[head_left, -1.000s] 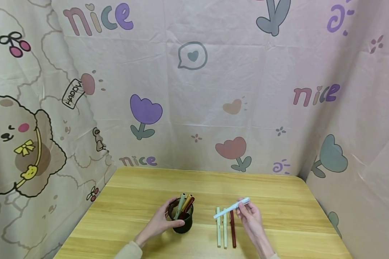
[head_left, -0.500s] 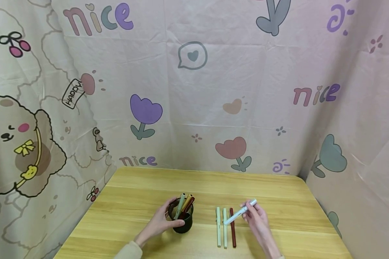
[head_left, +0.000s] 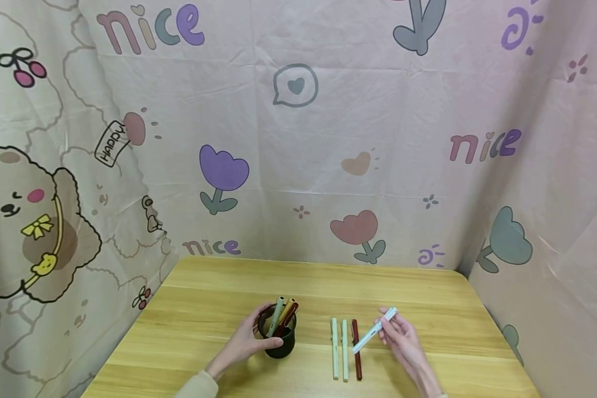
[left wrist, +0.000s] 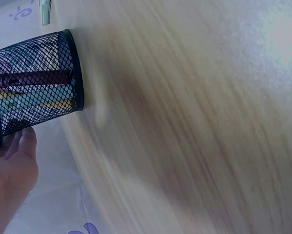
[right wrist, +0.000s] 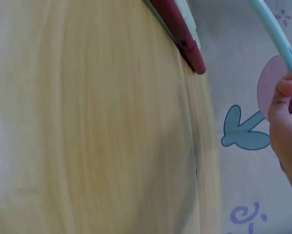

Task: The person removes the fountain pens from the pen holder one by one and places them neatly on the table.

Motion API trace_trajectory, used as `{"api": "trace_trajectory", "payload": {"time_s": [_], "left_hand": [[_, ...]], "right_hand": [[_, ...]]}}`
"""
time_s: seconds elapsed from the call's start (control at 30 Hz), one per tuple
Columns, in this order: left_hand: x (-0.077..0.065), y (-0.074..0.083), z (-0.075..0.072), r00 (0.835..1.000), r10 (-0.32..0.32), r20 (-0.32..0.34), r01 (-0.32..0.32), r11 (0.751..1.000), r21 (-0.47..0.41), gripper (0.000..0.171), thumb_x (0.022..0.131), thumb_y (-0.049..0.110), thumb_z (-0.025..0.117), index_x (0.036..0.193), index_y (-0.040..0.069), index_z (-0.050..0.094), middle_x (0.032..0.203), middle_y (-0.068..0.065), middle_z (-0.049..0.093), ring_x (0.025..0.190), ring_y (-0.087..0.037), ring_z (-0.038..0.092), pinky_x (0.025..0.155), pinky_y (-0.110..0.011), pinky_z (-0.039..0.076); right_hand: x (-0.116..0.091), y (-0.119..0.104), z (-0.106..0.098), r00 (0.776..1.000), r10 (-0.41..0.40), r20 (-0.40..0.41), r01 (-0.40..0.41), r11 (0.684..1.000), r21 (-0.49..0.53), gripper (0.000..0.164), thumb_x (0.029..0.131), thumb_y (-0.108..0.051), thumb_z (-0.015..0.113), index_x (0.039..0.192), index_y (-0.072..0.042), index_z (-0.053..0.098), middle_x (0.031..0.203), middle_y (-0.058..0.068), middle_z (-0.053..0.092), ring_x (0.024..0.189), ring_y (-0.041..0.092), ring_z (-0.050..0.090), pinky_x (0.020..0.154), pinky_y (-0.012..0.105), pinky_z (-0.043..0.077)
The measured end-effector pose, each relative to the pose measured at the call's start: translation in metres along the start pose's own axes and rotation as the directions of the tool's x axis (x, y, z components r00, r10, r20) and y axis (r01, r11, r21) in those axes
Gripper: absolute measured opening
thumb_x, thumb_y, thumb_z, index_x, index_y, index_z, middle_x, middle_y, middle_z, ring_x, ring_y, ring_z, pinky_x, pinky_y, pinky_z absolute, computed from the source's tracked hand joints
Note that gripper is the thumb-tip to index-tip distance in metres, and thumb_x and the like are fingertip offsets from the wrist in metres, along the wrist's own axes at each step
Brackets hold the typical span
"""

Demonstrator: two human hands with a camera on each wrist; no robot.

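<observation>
My left hand (head_left: 251,338) grips a black mesh pen cup (left wrist: 36,80) from its left side, thumb across the front. Inside the cup lean several pens: a pale green pen (head_left: 276,316), a yellow one (head_left: 286,313) and dark red (head_left: 292,313). My right hand (head_left: 402,338) pinches a light blue pen (head_left: 373,334) near its upper end, the pen slanting down to the left. Its lower tip overlaps a dark red pen (head_left: 356,359) in the head view. Two pale green pens (head_left: 335,349) lie beside that red pen, side by side on the table.
The wooden table (head_left: 229,282) has its far edge against a hanging printed cloth (head_left: 298,155). More of this patterned cloth hangs at the left and right sides.
My right hand has shifted right and slightly down with the light blue pen, whose tip has swung lower, from over the pale green pens to over the dark red one. My left hand stays put.
</observation>
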State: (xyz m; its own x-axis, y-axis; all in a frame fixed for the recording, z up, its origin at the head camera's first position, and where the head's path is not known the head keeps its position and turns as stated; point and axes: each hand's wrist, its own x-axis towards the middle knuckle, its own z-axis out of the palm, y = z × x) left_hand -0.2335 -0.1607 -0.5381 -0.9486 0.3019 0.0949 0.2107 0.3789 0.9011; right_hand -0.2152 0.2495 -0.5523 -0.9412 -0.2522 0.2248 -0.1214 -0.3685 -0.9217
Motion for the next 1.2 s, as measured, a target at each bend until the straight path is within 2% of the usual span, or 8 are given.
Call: {"api": "trace_trajectory", "payload": {"time_s": [0.13, 0.27, 0.33, 0.43, 0.53, 0.77, 1.0, 1.2], "left_hand": [[0.000, 0.000, 0.000, 1.000, 0.003, 0.001, -0.003, 1.000, -0.001, 0.097, 0.078, 0.029, 0.087, 0.154, 0.005, 0.034, 0.151, -0.021, 0.050, 0.138, -0.041, 0.049, 0.117, -0.061, 0.038], [0.000, 0.001, 0.000, 1.000, 0.002, 0.002, -0.002, 1.000, -0.006, 0.097, 0.078, 0.029, 0.087, 0.154, 0.003, 0.033, 0.151, -0.022, 0.050, 0.137, -0.042, 0.049, 0.117, -0.062, 0.038], [0.000, 0.001, 0.000, 1.000, 0.000, 0.001, 0.000, 1.000, -0.007, 0.097, 0.078, 0.029, 0.087, 0.154, 0.004, 0.033, 0.151, -0.022, 0.049, 0.138, -0.042, 0.048, 0.117, -0.062, 0.038], [0.000, 0.000, 0.000, 1.000, -0.002, 0.003, 0.002, 1.000, -0.011, 0.097, 0.078, 0.029, 0.087, 0.154, 0.004, 0.033, 0.151, -0.022, 0.049, 0.138, -0.043, 0.048, 0.117, -0.063, 0.037], [0.000, 0.000, 0.000, 1.000, 0.002, 0.005, -0.002, 1.000, -0.015, 0.097, 0.078, 0.029, 0.087, 0.154, 0.003, 0.033, 0.151, -0.022, 0.049, 0.138, -0.042, 0.048, 0.118, -0.062, 0.037], [0.000, -0.001, -0.001, 1.000, 0.013, 0.019, -0.012, 1.000, -0.025, 0.096, 0.080, 0.027, 0.086, 0.155, 0.002, 0.031, 0.152, -0.021, 0.048, 0.139, -0.041, 0.048, 0.118, -0.061, 0.037], [0.000, 0.001, -0.001, 1.000, 0.006, 0.010, -0.006, 1.000, -0.014, 0.093, 0.081, 0.028, 0.085, 0.155, 0.006, 0.033, 0.153, -0.021, 0.048, 0.139, -0.040, 0.048, 0.118, -0.060, 0.037], [-0.001, 0.001, 0.000, 1.000, 0.006, 0.008, -0.006, 1.000, -0.014, 0.094, 0.080, 0.028, 0.085, 0.154, 0.005, 0.033, 0.152, -0.021, 0.048, 0.139, -0.040, 0.048, 0.118, -0.060, 0.037]], "right_hand": [[0.000, -0.002, -0.007, 0.998, 0.033, 0.049, -0.032, 0.999, -0.021, 0.037, 0.106, 0.000, 0.039, 0.127, -0.023, 0.059, 0.111, -0.007, 0.070, 0.087, 0.002, 0.060, 0.074, 0.011, 0.053], [0.001, -0.002, -0.010, 0.996, 0.084, 0.027, -0.081, 0.993, -0.087, 0.032, 0.106, -0.002, 0.041, 0.128, -0.019, 0.055, 0.108, -0.007, 0.069, 0.086, 0.003, 0.060, 0.073, 0.011, 0.053], [0.002, -0.003, -0.010, 0.992, 0.128, -0.019, -0.129, 0.981, -0.145, 0.031, 0.105, -0.004, 0.044, 0.136, -0.006, 0.049, 0.105, -0.008, 0.069, 0.083, 0.002, 0.059, 0.070, 0.011, 0.052], [0.004, -0.003, -0.009, 0.974, 0.203, -0.099, -0.221, 0.950, -0.223, 0.050, 0.104, -0.009, 0.049, 0.146, 0.014, 0.032, 0.100, -0.007, 0.069, 0.076, 0.001, 0.056, 0.066, 0.012, 0.049], [0.006, -0.003, -0.010, 0.956, 0.258, -0.138, -0.286, 0.925, -0.250, 0.063, 0.104, -0.009, 0.049, 0.148, 0.021, 0.017, 0.097, -0.004, 0.068, 0.072, 0.000, 0.054, 0.063, 0.012, 0.047], [0.012, 0.001, -0.012, 0.928, 0.335, -0.163, -0.369, 0.888, -0.273, 0.058, 0.103, -0.010, 0.052, 0.145, 0.021, 0.027, 0.095, -0.001, 0.066, 0.071, 0.002, 0.054, 0.061, 0.012, 0.046], [0.016, 0.005, -0.009, 0.927, 0.364, -0.093, -0.375, 0.877, -0.301, 0.057, 0.101, -0.007, 0.052, 0.144, 0.022, 0.027, 0.094, 0.001, 0.060, 0.075, 0.005, 0.054, 0.065, 0.014, 0.049], [0.018, 0.011, -0.008, 0.933, 0.350, -0.080, -0.353, 0.856, -0.377, 0.047, 0.100, -0.005, 0.053, 0.132, 0.026, 0.038, 0.084, -0.001, 0.057, 0.067, 0.004, 0.052, 0.056, 0.013, 0.044]]}}
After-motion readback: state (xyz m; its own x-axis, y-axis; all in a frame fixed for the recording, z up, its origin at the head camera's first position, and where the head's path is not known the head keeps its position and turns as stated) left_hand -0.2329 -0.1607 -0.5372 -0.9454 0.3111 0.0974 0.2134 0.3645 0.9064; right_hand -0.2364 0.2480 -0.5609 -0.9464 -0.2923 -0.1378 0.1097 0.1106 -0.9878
